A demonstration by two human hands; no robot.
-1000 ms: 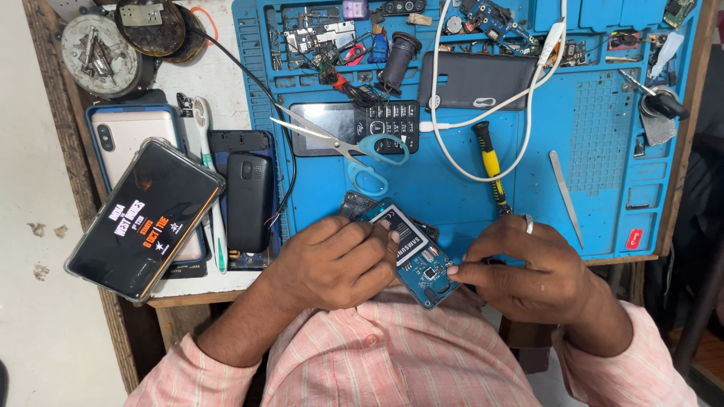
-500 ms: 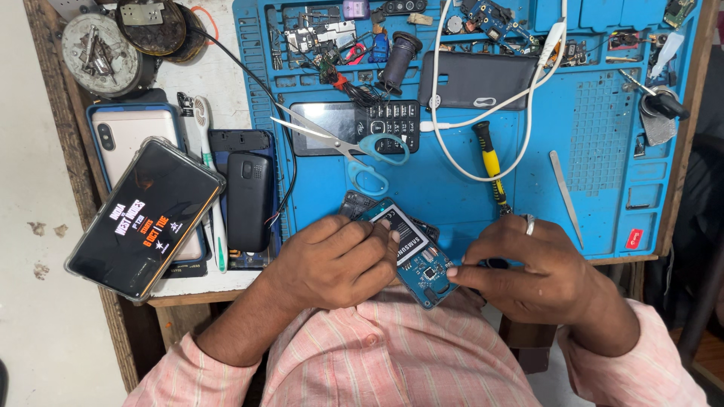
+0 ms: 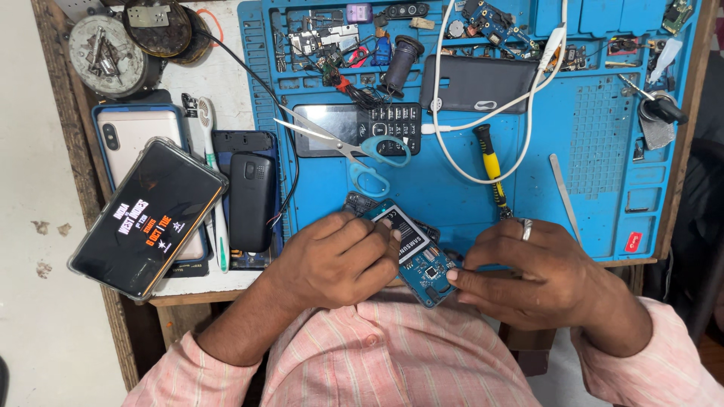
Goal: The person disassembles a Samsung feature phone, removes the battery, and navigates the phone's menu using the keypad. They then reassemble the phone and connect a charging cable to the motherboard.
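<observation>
A small phone with its back off (image 3: 415, 252) shows a blue circuit board and a black-and-white battery. It lies tilted over the near edge of the blue work mat (image 3: 452, 188). My left hand (image 3: 339, 260) grips its left side, fingers curled over the battery end. My right hand (image 3: 528, 271), with a ring on one finger, pinches the lower right corner of the board with thumb and fingertips. Whether a small tool sits in those fingers is hidden.
On the mat lie blue-handled scissors (image 3: 354, 151), a keypad phone (image 3: 358, 128), a yellow-handled screwdriver (image 3: 492, 166), a white cable (image 3: 483, 113), a dark back cover (image 3: 479, 83), metal spudger (image 3: 563, 196) and loose parts. Left: a lit smartphone (image 3: 147, 218), black phone (image 3: 251, 200), round tins (image 3: 109, 56).
Both hands stay on the phone. My right hand's fingers have shifted slightly at the board's corner; the phone has barely moved.
</observation>
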